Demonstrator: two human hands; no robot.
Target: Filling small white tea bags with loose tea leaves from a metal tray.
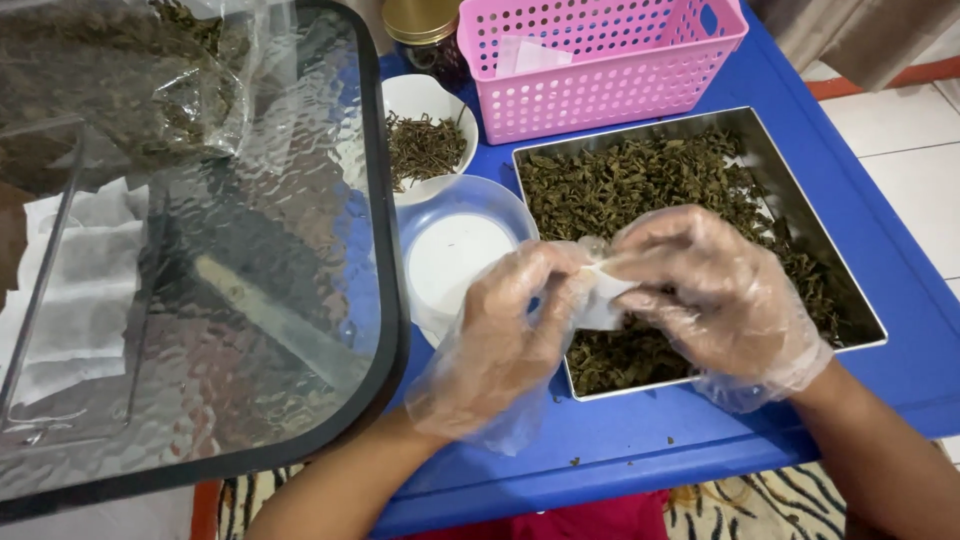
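Note:
Both my hands wear thin clear plastic gloves. My left hand (510, 325) and my right hand (715, 290) meet over the near left corner of a steel tray (860, 305), pinching a small white paper sachet (603, 300) between their fingertips. The tray is filled with dark dried leaves (640, 180). Just left of my hands stands a clear plastic bowl (460, 250) with a white inside. Behind it sits a white dish (425, 120) holding more dried leaves.
A pink perforated basket (590, 65) stands at the back with a gold-lidded jar (425, 30) beside it. A black-rimmed glass table (230, 250) at the left carries a clear bag of dried leaves (130, 90). Everything rests on a blue table (900, 250).

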